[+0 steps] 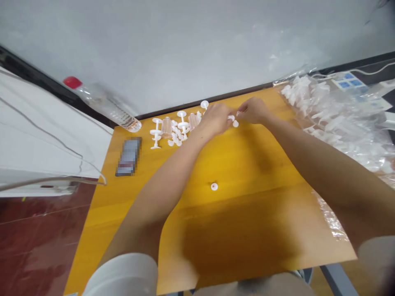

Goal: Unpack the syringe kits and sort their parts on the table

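Note:
Both my hands are at the far side of the yellow wooden table (240, 160). My left hand (217, 117) is bent with its fingers closed at a small white plastic piece (231, 118); the fingertips are partly hidden. Close by on the right, my right hand (253, 110) pinches a tiny white plastic part (238, 113). Just below, between the hands, shows a white round piece (235, 123). Left of my left hand stand white plastic spindles with discs (156, 133), a clear plastic cylinder (166, 127) and a cluster of small white parts (176, 135).
One small white disc (214, 186) lies mid-table. At the left are a phone (128, 157), pixelated, and a clear bottle with a red cap (105, 105), leaning. Clear plastic bags of white parts (345, 123) cover the right side. A grey wall panel (185, 49) rises behind the table.

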Available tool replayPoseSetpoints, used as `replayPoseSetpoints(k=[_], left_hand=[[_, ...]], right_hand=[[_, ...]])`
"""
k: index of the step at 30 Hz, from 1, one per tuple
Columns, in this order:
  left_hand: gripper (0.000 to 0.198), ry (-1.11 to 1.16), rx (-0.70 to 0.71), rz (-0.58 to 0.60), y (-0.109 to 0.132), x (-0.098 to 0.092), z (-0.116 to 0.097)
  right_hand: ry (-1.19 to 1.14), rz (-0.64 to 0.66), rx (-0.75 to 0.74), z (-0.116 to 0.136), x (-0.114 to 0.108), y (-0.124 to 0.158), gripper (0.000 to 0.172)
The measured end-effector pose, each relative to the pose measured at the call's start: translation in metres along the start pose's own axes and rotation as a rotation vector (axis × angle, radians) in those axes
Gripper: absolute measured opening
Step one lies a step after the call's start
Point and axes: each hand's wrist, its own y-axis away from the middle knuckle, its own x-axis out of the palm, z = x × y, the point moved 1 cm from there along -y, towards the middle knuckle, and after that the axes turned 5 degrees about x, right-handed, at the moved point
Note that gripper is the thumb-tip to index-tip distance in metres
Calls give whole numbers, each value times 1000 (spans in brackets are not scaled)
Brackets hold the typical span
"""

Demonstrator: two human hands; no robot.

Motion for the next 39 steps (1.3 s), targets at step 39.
replayPoseSetpoints(k=[39], left_hand=[[11, 532, -1, -34, 108, 43, -8]], right_hand=[[418, 369, 68, 30, -11, -40, 29]])
